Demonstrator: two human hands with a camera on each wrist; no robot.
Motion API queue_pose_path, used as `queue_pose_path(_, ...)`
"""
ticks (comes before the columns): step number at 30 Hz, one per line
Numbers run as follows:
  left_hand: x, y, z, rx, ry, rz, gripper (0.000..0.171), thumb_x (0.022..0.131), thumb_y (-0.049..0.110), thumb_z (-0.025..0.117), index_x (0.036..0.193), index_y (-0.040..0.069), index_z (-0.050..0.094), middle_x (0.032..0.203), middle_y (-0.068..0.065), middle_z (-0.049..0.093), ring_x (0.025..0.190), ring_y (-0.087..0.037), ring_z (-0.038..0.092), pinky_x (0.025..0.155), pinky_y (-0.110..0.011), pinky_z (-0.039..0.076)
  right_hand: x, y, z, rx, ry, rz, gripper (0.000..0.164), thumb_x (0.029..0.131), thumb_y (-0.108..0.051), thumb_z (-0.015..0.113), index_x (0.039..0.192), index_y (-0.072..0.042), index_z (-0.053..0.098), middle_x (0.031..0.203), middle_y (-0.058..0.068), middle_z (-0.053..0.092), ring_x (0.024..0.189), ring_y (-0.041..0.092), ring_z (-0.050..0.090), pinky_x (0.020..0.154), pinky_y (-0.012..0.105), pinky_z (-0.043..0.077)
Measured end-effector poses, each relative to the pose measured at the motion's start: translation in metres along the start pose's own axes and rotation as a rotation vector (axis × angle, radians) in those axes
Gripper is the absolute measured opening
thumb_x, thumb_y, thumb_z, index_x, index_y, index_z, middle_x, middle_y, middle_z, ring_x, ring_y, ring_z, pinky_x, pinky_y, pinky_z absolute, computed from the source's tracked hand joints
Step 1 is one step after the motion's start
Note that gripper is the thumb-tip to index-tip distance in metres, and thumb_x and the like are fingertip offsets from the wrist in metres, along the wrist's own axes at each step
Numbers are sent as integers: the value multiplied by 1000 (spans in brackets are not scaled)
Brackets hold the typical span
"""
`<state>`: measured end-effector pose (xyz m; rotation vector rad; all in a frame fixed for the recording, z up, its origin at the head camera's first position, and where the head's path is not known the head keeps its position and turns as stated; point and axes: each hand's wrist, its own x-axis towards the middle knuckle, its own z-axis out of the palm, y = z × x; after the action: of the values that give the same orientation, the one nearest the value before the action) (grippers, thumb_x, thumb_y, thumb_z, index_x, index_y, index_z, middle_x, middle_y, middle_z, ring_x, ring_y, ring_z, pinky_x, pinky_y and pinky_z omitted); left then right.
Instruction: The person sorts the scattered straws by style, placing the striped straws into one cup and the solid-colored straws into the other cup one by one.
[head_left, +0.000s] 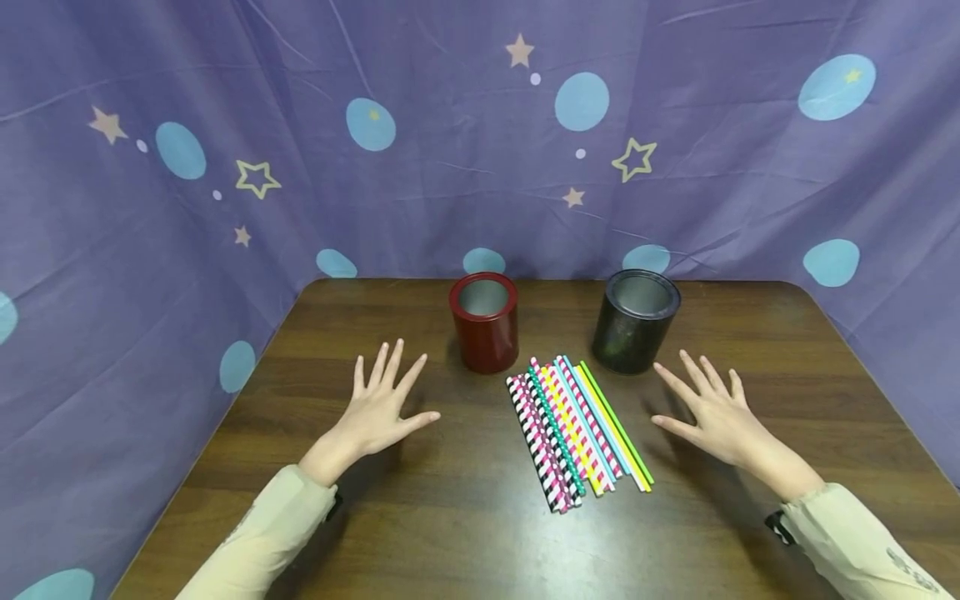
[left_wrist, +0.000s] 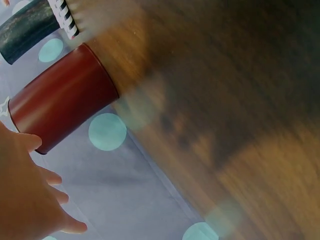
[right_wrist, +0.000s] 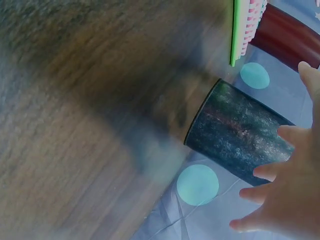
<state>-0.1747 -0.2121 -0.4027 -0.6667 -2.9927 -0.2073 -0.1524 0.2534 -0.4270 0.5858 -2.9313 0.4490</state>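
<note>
My left hand [head_left: 375,411] is spread over the left part of the table, fingers straight, holding nothing. On the other side, my right hand [head_left: 718,419] is spread the same way, also holding nothing. Between the hands lies a row of paper straws [head_left: 573,433], striped, dotted and plain, in pink, black, teal, yellow, blue and green. A dark red cylindrical cup [head_left: 487,329] stands upright behind them, nearer the left hand. The black cup [head_left: 633,325] stands upright at the back right, close to the right fingertips. Both cups have open tops, and no straws show in them.
The brown wooden table [head_left: 465,533] reaches back to a purple curtain [head_left: 450,192] with stars and blue spots. The same curtain hangs along the left and right sides. Pale sleeves [head_left: 262,533] cover both forearms.
</note>
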Motion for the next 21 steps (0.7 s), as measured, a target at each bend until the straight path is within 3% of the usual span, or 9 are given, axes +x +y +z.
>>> queue_pose_path(8,6,-5,-9,-82,33,50,76,83,57,45,142,18,17,147,-13,-4,133,-30,-10,101,-59,-8,5,1,5,143,-23,-50,64,83,-41,57,138,-22,30,142,23,19,125,47,19,96,66,9)
queue_pose_path(16,15,-7,-16,-193,139,79,65,86,46,51,135,8,33,144,-19,16,133,-35,6,104,-56,0,15,3,14,289,3,-110,56,83,-31,60,132,-13,40,136,25,30,118,45,33,89,61,30)
queue_pose_path(21,23,-5,-20,-261,207,70,57,86,40,54,130,6,40,139,-17,28,131,-33,16,106,-50,7,22,3,19,376,5,-105,52,84,-28,60,129,-8,44,130,23,39,118,40,36,91,56,33)
